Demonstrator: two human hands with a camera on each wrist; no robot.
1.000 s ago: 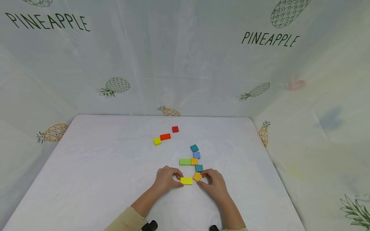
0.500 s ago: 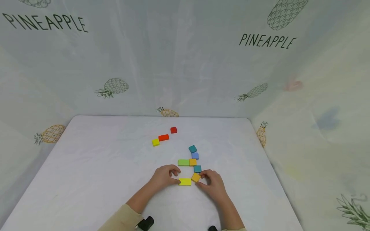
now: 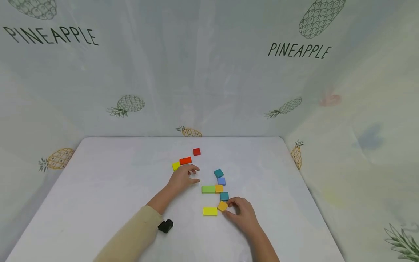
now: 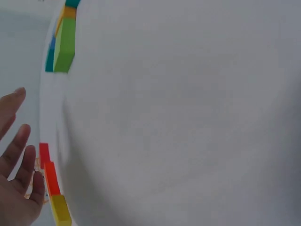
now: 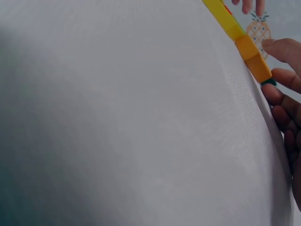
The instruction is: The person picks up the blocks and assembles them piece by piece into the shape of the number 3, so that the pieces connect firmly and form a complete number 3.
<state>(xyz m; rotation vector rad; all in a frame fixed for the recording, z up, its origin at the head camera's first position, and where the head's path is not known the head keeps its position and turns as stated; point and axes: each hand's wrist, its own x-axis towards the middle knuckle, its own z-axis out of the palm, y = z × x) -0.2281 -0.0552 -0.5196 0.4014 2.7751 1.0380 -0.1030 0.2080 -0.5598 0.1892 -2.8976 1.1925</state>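
My left hand [image 3: 183, 177] is off the table, holding nothing, with thumb and fingers apart. It partly covers a small yellow block [image 3: 175, 166] next to a red oblong block [image 3: 185, 160]; whether it touches either cannot be told. My right hand [image 3: 241, 214] is at the right side of a tilted orange block [image 3: 222, 206], fingertips at its edge. In the right wrist view the thumb [image 5: 275, 46] stands clear of that block. A yellow oblong block [image 3: 210, 211] lies left of the orange one, with a small gap.
Beyond the right hand runs a line of blocks: teal [image 3: 224, 196], orange [image 3: 219, 189] beside light green [image 3: 208, 189], blue [image 3: 221, 181] and a turned teal one [image 3: 218, 173]. A small red block [image 3: 196, 152] lies near the white table's [image 3: 131, 145] far edge.
My left hand has left the yellow oblong block and moved forward and slightly left, to the red and small yellow blocks. My right hand stays beside the orange block.
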